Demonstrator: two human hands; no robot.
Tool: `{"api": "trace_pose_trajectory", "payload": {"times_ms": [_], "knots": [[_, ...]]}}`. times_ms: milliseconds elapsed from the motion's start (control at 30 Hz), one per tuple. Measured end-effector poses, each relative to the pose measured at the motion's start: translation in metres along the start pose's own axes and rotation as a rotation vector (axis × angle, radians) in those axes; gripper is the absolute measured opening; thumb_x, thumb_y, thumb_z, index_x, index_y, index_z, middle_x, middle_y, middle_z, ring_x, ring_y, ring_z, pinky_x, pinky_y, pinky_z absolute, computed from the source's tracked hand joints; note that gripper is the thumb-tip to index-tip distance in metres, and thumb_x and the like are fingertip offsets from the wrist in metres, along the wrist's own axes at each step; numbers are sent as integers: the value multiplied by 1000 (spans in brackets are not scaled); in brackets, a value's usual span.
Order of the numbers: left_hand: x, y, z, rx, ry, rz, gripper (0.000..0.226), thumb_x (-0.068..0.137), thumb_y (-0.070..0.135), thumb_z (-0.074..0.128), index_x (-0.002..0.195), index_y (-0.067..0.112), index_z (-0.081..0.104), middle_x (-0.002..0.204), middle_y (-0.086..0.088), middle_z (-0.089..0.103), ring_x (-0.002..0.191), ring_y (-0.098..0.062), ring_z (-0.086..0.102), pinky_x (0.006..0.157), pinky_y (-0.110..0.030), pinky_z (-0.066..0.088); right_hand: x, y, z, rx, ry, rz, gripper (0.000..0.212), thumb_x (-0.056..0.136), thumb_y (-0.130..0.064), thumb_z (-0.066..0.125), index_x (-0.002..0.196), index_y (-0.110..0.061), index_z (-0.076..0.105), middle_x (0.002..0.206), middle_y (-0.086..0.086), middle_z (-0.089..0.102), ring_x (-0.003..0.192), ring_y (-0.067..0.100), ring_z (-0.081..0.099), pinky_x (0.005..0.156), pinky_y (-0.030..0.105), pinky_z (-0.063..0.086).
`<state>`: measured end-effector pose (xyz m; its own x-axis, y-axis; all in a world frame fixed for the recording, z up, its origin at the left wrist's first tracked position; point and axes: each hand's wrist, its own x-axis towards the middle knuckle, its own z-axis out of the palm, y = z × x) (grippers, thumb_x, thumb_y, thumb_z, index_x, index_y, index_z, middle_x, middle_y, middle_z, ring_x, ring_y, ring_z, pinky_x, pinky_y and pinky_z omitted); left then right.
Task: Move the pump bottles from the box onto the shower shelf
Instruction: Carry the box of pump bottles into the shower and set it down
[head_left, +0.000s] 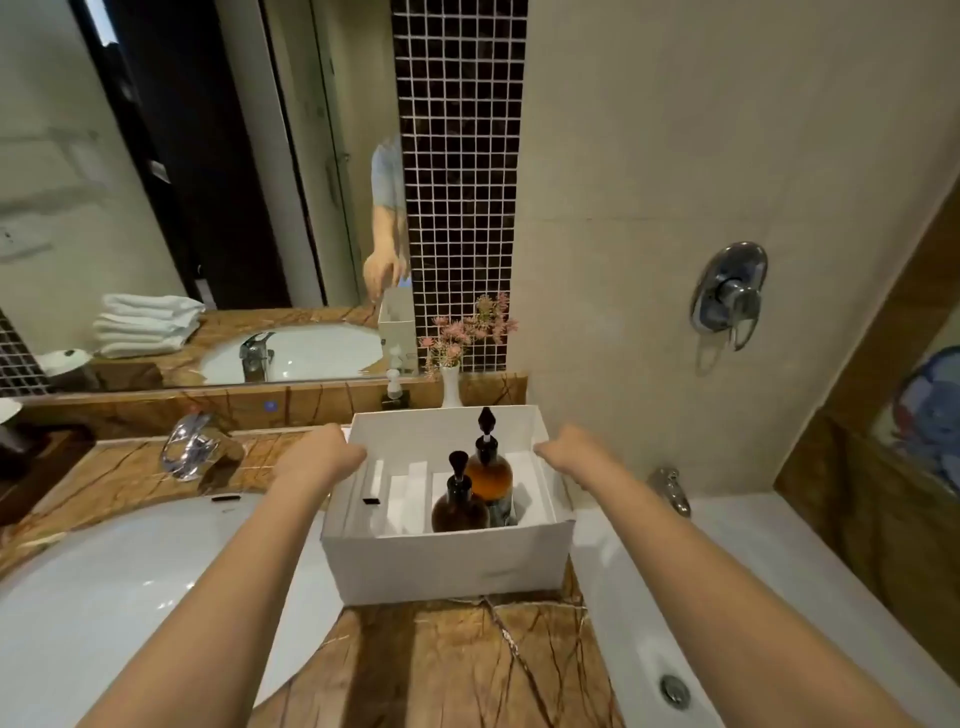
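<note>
Both hands hold the white box (447, 561). The left hand (324, 452) grips the rim on its side. The right hand (569, 447) grips the rim on the other side, with its fingers curled at the edge. The box sits on the brown tabletop (441, 665). Between the hands, nearer the right hand, two brown pump bottles stand inside, close together: a tall bottle (488, 475) and a short bottle (460, 512). No bottle is out yet, so the job looks to be just starting. The shower shelf is not in sight. Next, I think, one hand must let go of the box, grab a bottle round its middle and lift it straight up.
</note>
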<state>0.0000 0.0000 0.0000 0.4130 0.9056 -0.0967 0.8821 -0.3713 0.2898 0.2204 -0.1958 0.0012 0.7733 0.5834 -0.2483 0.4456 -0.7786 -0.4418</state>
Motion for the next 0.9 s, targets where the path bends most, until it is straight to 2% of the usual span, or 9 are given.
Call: {"api": "trace_pose_trajectory", "payload": {"times_ms": [100, 133, 233, 333, 467, 533, 633, 767, 900], "knots": [[9, -5, 13, -37, -32, 18, 21, 80, 32, 50, 92, 16, 55, 81, 0, 60, 75, -19, 59, 64, -29, 48, 9, 4, 15, -11, -19, 30, 38, 86, -34, 48, 116, -11, 56, 102, 8, 61, 89, 25, 60, 81, 36, 53], [11, -8, 18, -34, -53, 9, 15, 79, 31, 50, 87, 18, 53, 78, 0, 58, 74, -20, 59, 65, -30, 51, 11, 5, 20, -17, -23, 47, 37, 86, -32, 49, 115, -10, 56, 102, 8, 61, 88, 25, 59, 80, 35, 53], [14, -14, 33, -40, -119, -10, 13, 80, 24, 51, 90, 15, 52, 89, -5, 60, 85, -25, 60, 74, -34, 54, 20, 11, 34, -59, -24, 60, 30, 87, -22, 46, 113, -9, 57, 96, 8, 57, 87, 25, 58, 76, 33, 51], [15, -21, 45, -5, -105, -23, 16, 84, 14, 46, 98, 10, 52, 98, -9, 59, 88, -26, 55, 70, -33, 47, 26, 15, 41, -139, 10, 54, 26, 89, -11, 43, 111, -7, 57, 94, 8, 55, 82, 25, 53, 69, 29, 45], [17, -22, 52, 12, -22, 15, 9, 84, 8, 42, 89, 10, 50, 82, -5, 52, 83, -24, 53, 60, -30, 37, 29, 16, 41, -201, 59, 21, 25, 90, -8, 43, 109, -8, 58, 93, 7, 54, 79, 24, 50, 64, 29, 41], [17, -20, 51, 1, -13, 23, 7, 84, 8, 43, 87, 10, 49, 82, -5, 52, 82, -24, 53, 59, -30, 37, 27, 16, 41, -201, 69, 12, 24, 91, -9, 43, 109, -8, 58, 92, 7, 54, 80, 24, 51, 64, 29, 41], [18, -20, 48, -37, -18, 43, 6, 84, 8, 44, 85, 11, 49, 79, -4, 52, 81, -24, 54, 57, -30, 36, 26, 17, 39, -196, 60, 7, 24, 91, -9, 43, 110, -7, 58, 103, 9, 60, 82, 24, 52, 66, 29, 42], [16, -18, 37, -100, -8, 73, 14, 83, 9, 44, 70, 16, 46, 73, -2, 51, 72, -20, 53, 52, -27, 35, 26, 16, 30, -190, 72, 6, 26, 91, -8, 41, 111, -6, 58, 103, 10, 61, 81, 24, 52, 65, 28, 41], [12, -6, 5, -135, 17, 106, 16, 83, 8, 43, 70, 17, 44, 72, 0, 48, 65, -14, 47, 50, -26, 33, 23, 7, -2, -170, 104, -8, 29, 90, -8, 39, 114, -7, 57, 107, 12, 62, 94, 29, 58, 70, 28, 42]]}}
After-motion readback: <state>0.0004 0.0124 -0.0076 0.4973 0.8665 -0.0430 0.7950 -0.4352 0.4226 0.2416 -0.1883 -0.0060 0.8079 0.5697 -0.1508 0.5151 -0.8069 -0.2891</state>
